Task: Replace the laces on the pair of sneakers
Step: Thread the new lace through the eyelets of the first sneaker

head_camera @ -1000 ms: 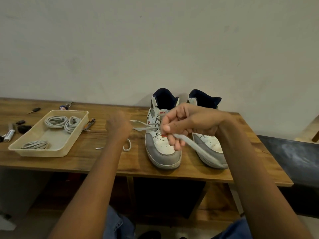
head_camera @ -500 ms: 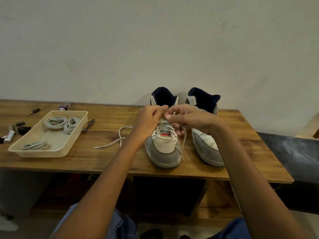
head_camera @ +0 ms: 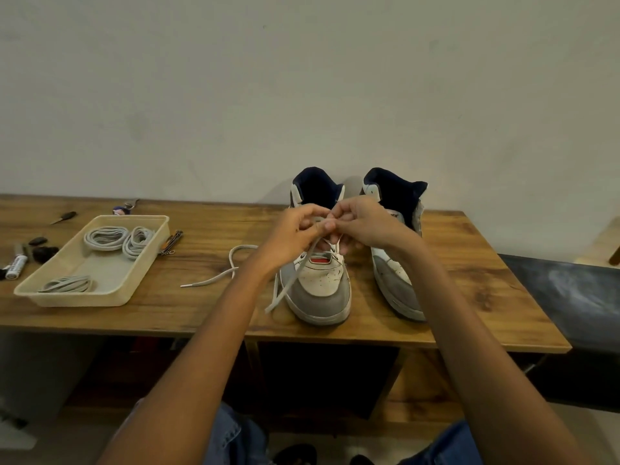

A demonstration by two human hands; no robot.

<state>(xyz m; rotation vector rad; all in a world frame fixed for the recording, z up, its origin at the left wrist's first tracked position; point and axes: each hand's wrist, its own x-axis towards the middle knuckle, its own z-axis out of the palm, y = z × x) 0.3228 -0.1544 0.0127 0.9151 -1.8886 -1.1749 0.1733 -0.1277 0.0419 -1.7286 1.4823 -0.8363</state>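
Wooden, with warm brown grain, the desk (head_camera: 201,317) stands against a plain pale wall (head_camera: 302,78), and a dark bench-like surface (head_camera: 570,297) adjoins it at 3 o'clock. At 9 o'clock on the desk sits a cream tray (head_camera: 141,263) holding three coiled grey laces (head_camera: 105,238). Beyond the tray's left side lie a marker (head_camera: 16,265) and some small dark bits too small to name; a clipped metal tool (head_camera: 171,243) lies just beside the tray's right wall.

Near the middle of the desk, toes toward the viewer, stand two grey-and-white sneakers with navy collars: the left sneaker (head_camera: 318,290) and the right sneaker (head_camera: 399,286), side by side and close together.

Both forearms reach in from 6 o'clock, and the two hands meet above the left sneaker's eyelets. The left hand (head_camera: 295,234) has its grip closed, fingers curled and pinching a pale lace (head_camera: 214,280), part of which trails away across the desk toward 9 o'clock, its tipped end lying flat. The right hand (head_camera: 365,226) also has its fingers curled, its grip pinched on the same lace at the shoe's throat. Another strand hangs down past the left sneaker's toe, toward 7 o'clock.
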